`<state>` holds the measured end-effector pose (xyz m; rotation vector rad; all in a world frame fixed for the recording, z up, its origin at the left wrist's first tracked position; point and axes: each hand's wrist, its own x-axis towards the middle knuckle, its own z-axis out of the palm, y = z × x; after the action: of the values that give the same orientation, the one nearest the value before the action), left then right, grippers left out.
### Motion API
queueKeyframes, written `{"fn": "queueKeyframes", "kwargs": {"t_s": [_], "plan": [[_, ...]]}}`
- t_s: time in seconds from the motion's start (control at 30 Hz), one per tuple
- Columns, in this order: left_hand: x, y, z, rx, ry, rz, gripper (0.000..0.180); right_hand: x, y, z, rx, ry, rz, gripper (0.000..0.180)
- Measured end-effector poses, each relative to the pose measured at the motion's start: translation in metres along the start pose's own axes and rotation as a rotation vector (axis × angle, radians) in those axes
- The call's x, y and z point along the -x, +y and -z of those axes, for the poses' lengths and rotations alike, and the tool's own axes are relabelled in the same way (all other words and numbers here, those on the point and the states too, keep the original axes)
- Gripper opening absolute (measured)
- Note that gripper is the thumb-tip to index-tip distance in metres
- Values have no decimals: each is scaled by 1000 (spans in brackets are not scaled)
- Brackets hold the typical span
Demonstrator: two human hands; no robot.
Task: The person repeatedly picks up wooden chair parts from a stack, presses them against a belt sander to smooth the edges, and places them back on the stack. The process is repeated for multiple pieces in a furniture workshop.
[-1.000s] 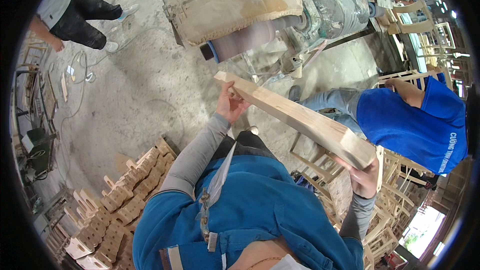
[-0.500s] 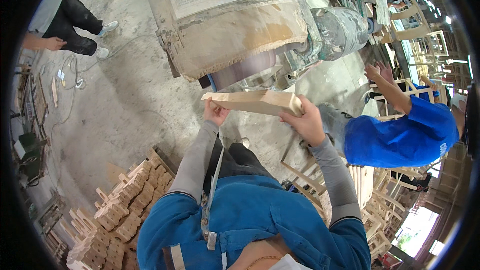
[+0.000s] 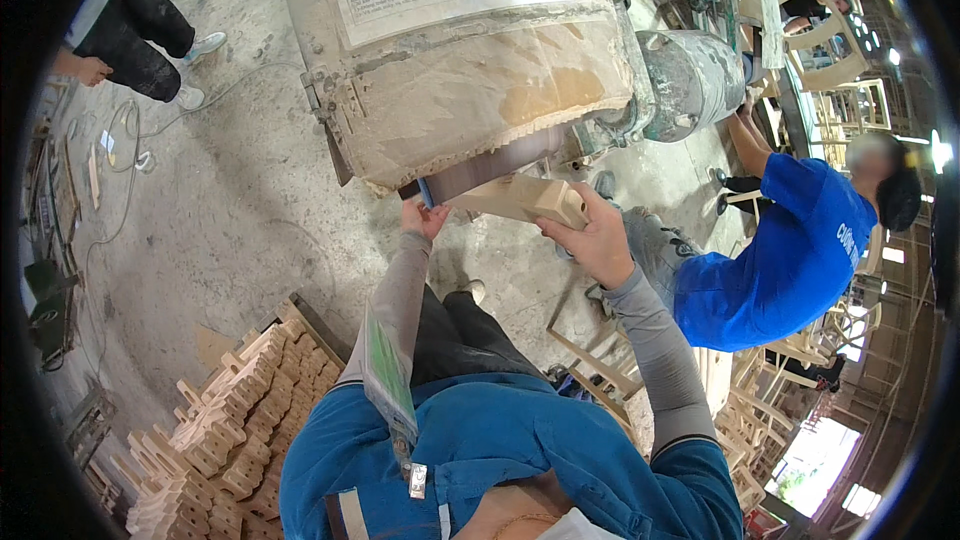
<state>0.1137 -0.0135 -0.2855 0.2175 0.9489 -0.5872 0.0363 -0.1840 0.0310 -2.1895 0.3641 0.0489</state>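
My right hand (image 3: 600,240) is closed around the near right end of a pale wooden chair-part-like block (image 3: 515,197), thumb on its side. My left hand (image 3: 424,218) pinches the block's left end, beside the blue edge of a brown sanding belt (image 3: 500,165). The block lies along the underside of the belt roller and seems to touch it; the belt hides part of its far left side. Above the roller is the sander's dusty tan cover (image 3: 480,90).
A motor (image 3: 695,85) sits at the sander's right. A co-worker in a blue shirt (image 3: 780,250) bends close on my right. Stacked wooden parts (image 3: 240,420) stand at lower left, chair frames (image 3: 760,420) at lower right. Another person (image 3: 135,30) stands far left; a cable (image 3: 90,270) crosses the floor.
Both hands have brought the block left and up under the sanding belt, turning it slightly. The co-worker in blue has leaned and reached toward the motor side.
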Motion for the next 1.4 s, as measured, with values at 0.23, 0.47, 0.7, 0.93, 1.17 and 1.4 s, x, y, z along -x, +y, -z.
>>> {"fn": "queueKeyframes", "kwargs": {"t_s": [0.23,0.47,0.7,0.93,1.17,1.4], "plan": [[22,-12,-30,34,-131,22,35,15,-16,18,-2,65,37,40],[27,-30,-45,144,-174,6,26,43,-40,47,-64,108,69,40],[88,-53,-82,80,-310,0,29,89,-66,82,23,198,145,39],[135,-71,-93,14,-467,3,43,145,-84,113,-15,257,90,41],[185,-99,-98,-49,-499,-6,48,207,-84,141,-23,349,117,43],[237,-127,-98,-162,-578,-62,48,275,-70,159,-81,454,148,43]]}}
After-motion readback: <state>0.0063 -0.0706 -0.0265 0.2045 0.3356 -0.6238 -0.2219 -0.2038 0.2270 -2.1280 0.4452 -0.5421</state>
